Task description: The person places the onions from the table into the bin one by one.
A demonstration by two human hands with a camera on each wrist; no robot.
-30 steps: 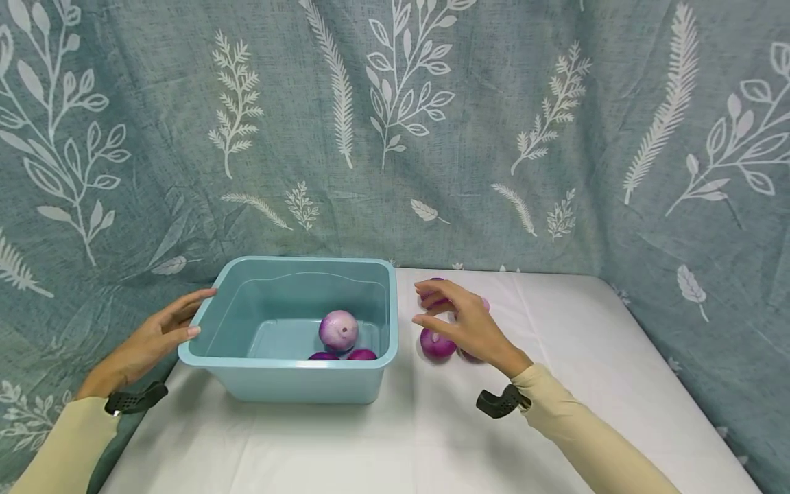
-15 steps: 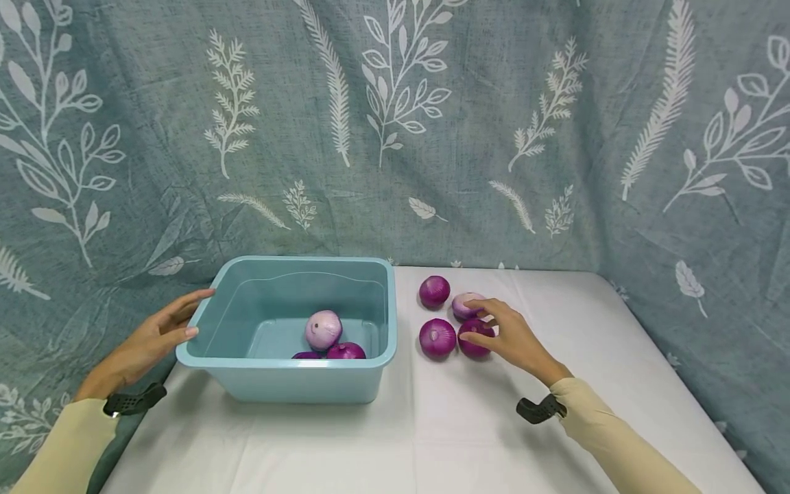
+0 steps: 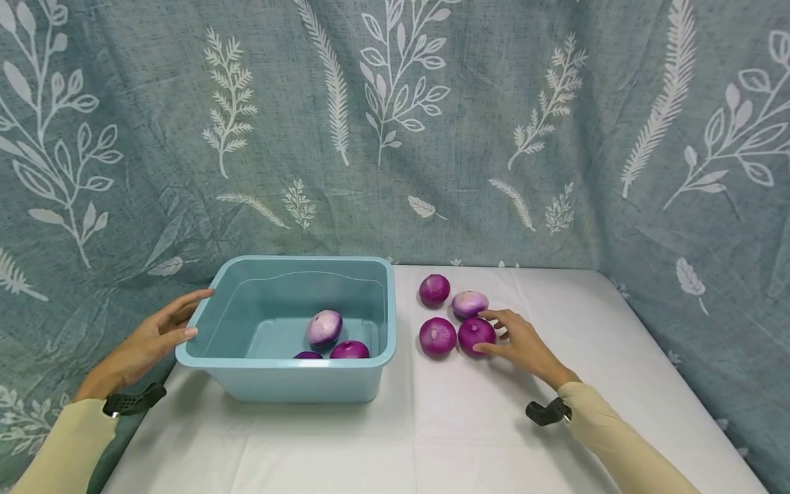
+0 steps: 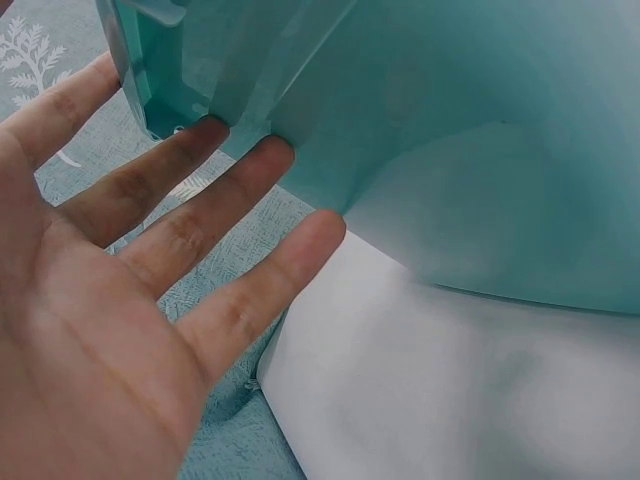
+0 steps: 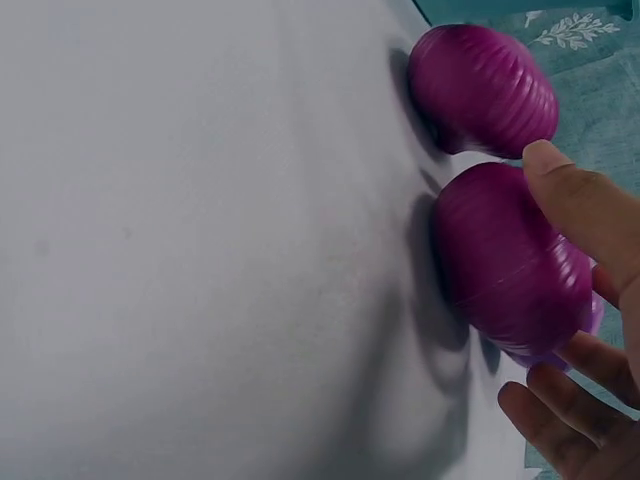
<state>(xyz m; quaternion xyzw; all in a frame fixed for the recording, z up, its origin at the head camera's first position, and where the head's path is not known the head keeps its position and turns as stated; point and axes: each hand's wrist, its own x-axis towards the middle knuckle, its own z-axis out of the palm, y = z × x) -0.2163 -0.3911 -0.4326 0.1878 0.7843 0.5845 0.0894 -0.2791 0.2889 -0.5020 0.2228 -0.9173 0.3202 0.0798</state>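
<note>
On the left, my left hand [image 3: 145,346] rests on the end of a light blue plastic tub [image 3: 286,384], fingers nearly straight; the left wrist view shows its fingertips against the tub wall [image 4: 440,190]. My right hand [image 3: 524,348] is at a dark red onion [image 3: 474,337] on the table. Its thumb lies on the near side and its index finger on the far side, spanning the onion [image 5: 505,265]; the other fingers are bent below in the right wrist view. Another red onion [image 3: 437,337] sits just left of it, and a paler purple onion [image 3: 470,304] just behind.
A further red onion [image 3: 435,291] lies at the back, right of the tub. Inside the tub are a pale onion [image 3: 324,328] and two darker ones [image 3: 350,350], partly hidden by the front rim. A leaf-patterned curtain [image 3: 432,137] stands behind the white-covered table [image 3: 345,446].
My right hand has moved right and down from above the onion group to the front right onion, its fingers closing around it. Onions in the tub have rolled slightly. The left hand stays put.
</note>
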